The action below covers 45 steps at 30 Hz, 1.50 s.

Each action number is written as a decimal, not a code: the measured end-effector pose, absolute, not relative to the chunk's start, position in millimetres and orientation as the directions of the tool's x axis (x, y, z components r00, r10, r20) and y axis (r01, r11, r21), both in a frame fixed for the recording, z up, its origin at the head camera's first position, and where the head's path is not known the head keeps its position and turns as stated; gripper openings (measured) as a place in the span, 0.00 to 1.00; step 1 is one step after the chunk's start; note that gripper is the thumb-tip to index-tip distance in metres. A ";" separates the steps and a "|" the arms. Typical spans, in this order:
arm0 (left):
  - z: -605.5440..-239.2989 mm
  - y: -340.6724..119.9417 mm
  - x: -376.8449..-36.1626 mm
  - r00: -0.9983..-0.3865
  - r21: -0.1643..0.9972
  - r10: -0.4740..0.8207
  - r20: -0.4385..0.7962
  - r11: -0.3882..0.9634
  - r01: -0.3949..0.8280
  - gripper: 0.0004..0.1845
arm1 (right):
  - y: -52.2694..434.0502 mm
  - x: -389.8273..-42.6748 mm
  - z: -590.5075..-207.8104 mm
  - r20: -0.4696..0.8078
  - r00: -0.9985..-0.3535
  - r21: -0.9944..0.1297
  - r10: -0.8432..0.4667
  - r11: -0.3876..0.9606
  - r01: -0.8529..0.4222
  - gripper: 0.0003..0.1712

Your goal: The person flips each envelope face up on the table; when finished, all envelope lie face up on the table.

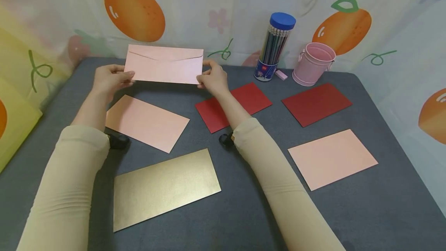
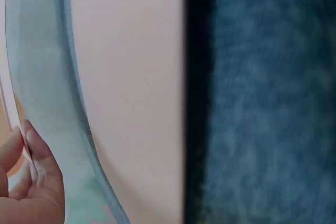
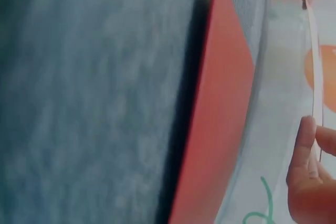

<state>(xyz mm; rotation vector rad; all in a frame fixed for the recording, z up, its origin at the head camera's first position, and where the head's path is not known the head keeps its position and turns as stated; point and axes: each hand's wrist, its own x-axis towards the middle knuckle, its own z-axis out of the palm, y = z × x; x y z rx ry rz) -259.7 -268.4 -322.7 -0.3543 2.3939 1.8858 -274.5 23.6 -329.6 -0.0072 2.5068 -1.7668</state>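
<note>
Both hands hold up a pale pink envelope (image 1: 163, 65) near the back of the table, its flap side facing the head camera. My left hand (image 1: 110, 78) pinches its left end between thumb and fingers; in the left wrist view the left hand (image 2: 37, 182) grips the thin edge. At the other end my right hand (image 1: 215, 77) pinches the lower right corner, and the right wrist view shows the right hand (image 3: 312, 177) on that edge. Below the left hand lies another pink envelope (image 1: 148, 123). Under the right forearm is a red envelope (image 1: 252, 98), partly hidden.
A gold envelope (image 1: 167, 191) lies at the front. To the right are a second red envelope (image 1: 317, 104) and a pink one (image 1: 332, 159). A tube of pencils (image 1: 274, 45), a small pink eraser-like block (image 1: 281, 74) and a pink bucket (image 1: 310, 67) stand by the patterned curtain (image 1: 195, 7).
</note>
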 end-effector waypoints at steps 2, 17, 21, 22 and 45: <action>-324.1 -266.9 -260.4 -0.965 0.947 -0.177 -0.193 0.224 -0.230 0.37 | 21.5 -272.9 -330.5 -0.071 -0.997 -0.932 -0.027 0.357 0.057 0.30; -331.4 -267.0 -262.0 -0.940 0.768 -0.258 -0.223 0.547 -0.332 0.38 | 14.5 -270.2 -335.3 -0.170 -0.985 -0.889 0.017 0.429 0.161 0.25; -332.1 -267.6 -259.5 -0.945 0.735 -0.236 -0.227 0.594 -0.325 0.36 | 15.9 -270.1 -337.2 -0.253 -0.966 -0.916 -0.046 0.333 0.224 0.24; -332.4 -267.8 -259.2 -0.945 0.730 -0.231 -0.230 0.602 -0.325 0.35 | 16.4 -269.8 -337.4 -0.273 -0.960 -0.920 -0.065 0.309 0.240 0.24; -329.8 -266.4 -257.1 -0.939 0.636 -0.189 -0.288 0.695 -0.335 0.27 | 19.3 -269.3 -338.6 -0.331 -0.919 -0.922 -0.214 0.283 0.266 0.11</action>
